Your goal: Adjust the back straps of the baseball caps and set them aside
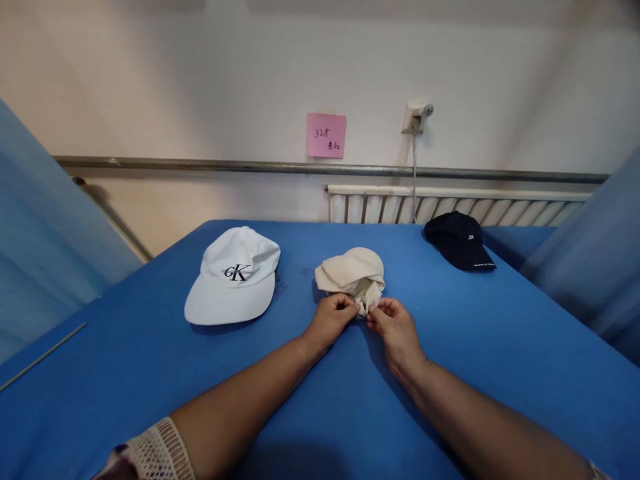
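Observation:
A beige cap (353, 268) lies on the blue-covered table (310, 400) with its brim pointing away from me and its back strap toward me. My left hand (333, 320) pinches the left side of the strap end. On the other side, my right hand (397, 333) has its thumb and fingers closed on the right part of the strap. A small dark gap shows between the two pinches; the fastening itself is too small to make out. To the left rests a white cap (233, 277) with black letters on its front.
A black cap (459, 240) lies at the far right of the table. Behind stand a white radiator (450, 205) and a metal rail (240, 165), with a plugged-in cable (414, 167) hanging down. Blue curtains (45, 233) flank both sides. A thin stick (45, 355) lies at the left edge.

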Available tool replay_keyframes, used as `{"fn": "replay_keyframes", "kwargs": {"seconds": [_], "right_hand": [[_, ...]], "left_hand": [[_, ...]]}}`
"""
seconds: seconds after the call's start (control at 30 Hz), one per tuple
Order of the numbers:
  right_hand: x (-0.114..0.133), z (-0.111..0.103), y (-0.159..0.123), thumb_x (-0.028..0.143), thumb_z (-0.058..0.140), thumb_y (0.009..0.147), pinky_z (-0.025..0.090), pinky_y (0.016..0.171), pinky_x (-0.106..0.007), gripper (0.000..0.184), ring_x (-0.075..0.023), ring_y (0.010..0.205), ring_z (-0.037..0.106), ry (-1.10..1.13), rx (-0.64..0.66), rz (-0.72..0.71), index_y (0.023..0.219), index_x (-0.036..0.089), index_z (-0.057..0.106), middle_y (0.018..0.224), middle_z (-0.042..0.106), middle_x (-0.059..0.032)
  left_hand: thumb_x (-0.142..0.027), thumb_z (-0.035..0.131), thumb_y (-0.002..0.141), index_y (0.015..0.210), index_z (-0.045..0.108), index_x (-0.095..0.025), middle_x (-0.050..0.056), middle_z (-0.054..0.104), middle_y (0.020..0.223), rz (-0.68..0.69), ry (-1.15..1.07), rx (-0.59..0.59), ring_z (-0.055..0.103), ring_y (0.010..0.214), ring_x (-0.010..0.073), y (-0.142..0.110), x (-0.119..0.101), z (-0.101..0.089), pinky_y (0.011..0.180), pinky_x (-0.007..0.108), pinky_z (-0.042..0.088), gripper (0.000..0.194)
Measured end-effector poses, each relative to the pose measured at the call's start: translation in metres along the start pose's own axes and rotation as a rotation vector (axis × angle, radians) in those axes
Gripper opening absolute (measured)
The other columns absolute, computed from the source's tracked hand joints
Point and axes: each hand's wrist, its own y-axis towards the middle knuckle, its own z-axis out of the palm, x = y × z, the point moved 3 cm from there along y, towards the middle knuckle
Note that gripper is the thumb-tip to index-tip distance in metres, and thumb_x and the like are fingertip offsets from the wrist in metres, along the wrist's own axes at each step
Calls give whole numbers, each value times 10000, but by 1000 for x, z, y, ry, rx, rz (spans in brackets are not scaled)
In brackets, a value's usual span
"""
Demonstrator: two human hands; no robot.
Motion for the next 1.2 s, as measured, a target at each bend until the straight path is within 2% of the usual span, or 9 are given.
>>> {"fn": "replay_keyframes", "kwargs": {"seconds": [0.13, 0.23, 0.4, 0.6, 0.77, 0.97, 1.2], "right_hand": [[-2, 0, 2, 307, 768, 597, 409, 529, -214, 267, -88, 546, 521, -47, 41, -42, 743, 173, 589, 620, 610, 32], [-4, -1, 4, 307, 758, 611, 406, 547, -224, 256, -93, 562, 521, -60, 49, -64, 749, 177, 586, 641, 608, 32], [-5, -3, 8, 330, 755, 612, 409, 572, -245, 276, -103, 573, 521, -24, 43, -74, 756, 183, 571, 660, 610, 27], [-2, -1, 11, 312, 708, 617, 371, 543, -228, 237, -99, 553, 495, -96, 38, -156, 755, 191, 559, 621, 579, 46], [-4, 3, 7, 340, 699, 625, 317, 482, -217, 266, -92, 508, 445, -170, 93, -166, 796, 205, 547, 627, 578, 49], [-5, 5, 6, 317, 679, 658, 318, 498, -218, 230, -97, 549, 449, -181, 167, -217, 798, 211, 530, 652, 563, 46], [-2, 5, 4, 301, 662, 689, 351, 542, -232, 199, -110, 582, 475, -230, 209, -253, 818, 215, 537, 672, 574, 40]], "left_hand": [[-308, 649, 668, 568, 560, -138, -27, 524, 571, -11, 17, -22, 403, 518, 71, 0, 3, 0, 502, 203, 308, 216], [-328, 656, 691, 623, 594, -136, -17, 556, 602, 10, 17, -21, 444, 548, 83, 0, 3, 0, 534, 209, 345, 213], [-367, 670, 723, 772, 666, -136, 26, 638, 754, 78, -29, 72, 546, 712, 130, -2, -2, 3, 675, 242, 420, 236], [-367, 665, 698, 700, 653, -137, 8, 610, 684, 8, -44, 68, 505, 627, 106, -1, -2, 4, 605, 228, 382, 230], [-289, 645, 632, 561, 575, -150, -32, 531, 560, -52, 47, -52, 423, 520, 84, 2, 3, 3, 516, 216, 322, 172], [-260, 628, 610, 494, 543, -154, -5, 570, 567, -79, 208, -191, 478, 554, 110, 3, 4, -1, 519, 228, 329, 178], [-268, 631, 610, 487, 529, -154, -24, 526, 534, -61, 154, -94, 441, 530, 96, 4, 3, -2, 510, 222, 309, 196]]}}
